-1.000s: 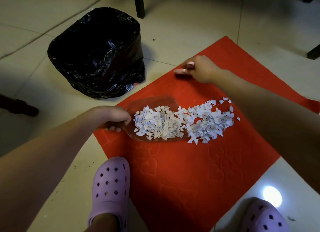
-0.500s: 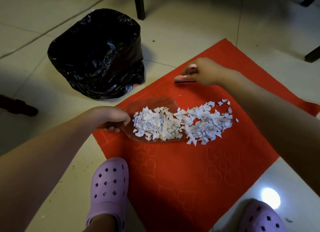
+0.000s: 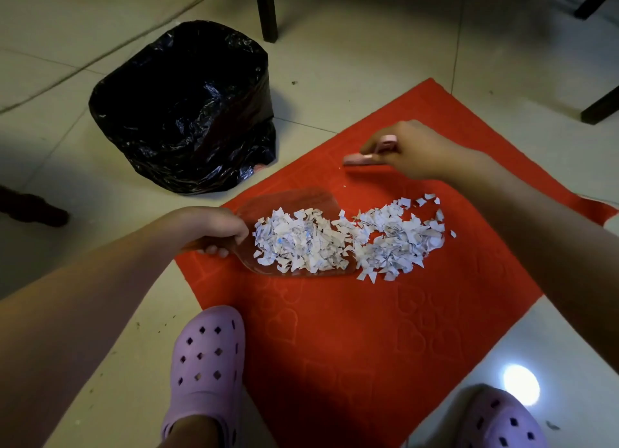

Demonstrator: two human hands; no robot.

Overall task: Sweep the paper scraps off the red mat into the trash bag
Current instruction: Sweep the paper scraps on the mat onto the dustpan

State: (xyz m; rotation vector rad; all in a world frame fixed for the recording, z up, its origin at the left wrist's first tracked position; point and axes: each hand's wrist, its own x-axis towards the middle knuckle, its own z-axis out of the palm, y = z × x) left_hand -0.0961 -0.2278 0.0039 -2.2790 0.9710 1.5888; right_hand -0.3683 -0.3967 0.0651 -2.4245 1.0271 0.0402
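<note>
The paper scraps (image 3: 348, 243) have not moved in the last second. About half of them lie heaped in the clear scoop (image 3: 301, 199). The other half sit in a loose pile on the red mat (image 3: 368, 330), touching the scoop's open lip on its right side, and a few stray bits trail off at the pile's far right edge.

What has changed is your right hand (image 3: 415, 153). Its fingers are curled round the small pink brush (image 3: 358, 159), and it has drifted rightward along the far side of the mat. The brush looks low there, at or just above the surface, and apart from the pile. This looks like you are lining up a stroke rather than making one, since no scrap has moved.

Your left hand (image 3: 207, 226) keeps its grip on the scoop's handle, fingers wrapped under it, with the scoop flat on the mat's left edge.

The task is roughly half loaded and nothing has been emptied. The trash bag (image 3: 187, 112) stands open on the floor (image 3: 368, 45) just beyond the mat's left corner. The next stroke probably has to start beyond the far right strays and pull toward the scoop's lip. Keep the scoop pressed down, or scraps may slide under it.
</note>
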